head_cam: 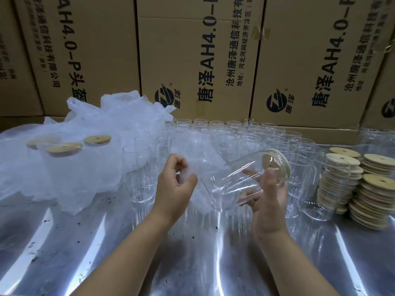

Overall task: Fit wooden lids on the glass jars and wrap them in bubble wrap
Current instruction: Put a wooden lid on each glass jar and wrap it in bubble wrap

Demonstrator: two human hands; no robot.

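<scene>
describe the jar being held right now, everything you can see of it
The glass jar is clear, smooth and cylindrical, tilted almost onto its side with its mouth up and to the right. A round, pale wooden lid with a small hole closes the mouth. The right hand holds it near the lid end, thumb by the lid's rim, fingers showing through the glass. Its base end meets the bubble wrap that the left hand pinches. It is held above the shiny metal table.
</scene>
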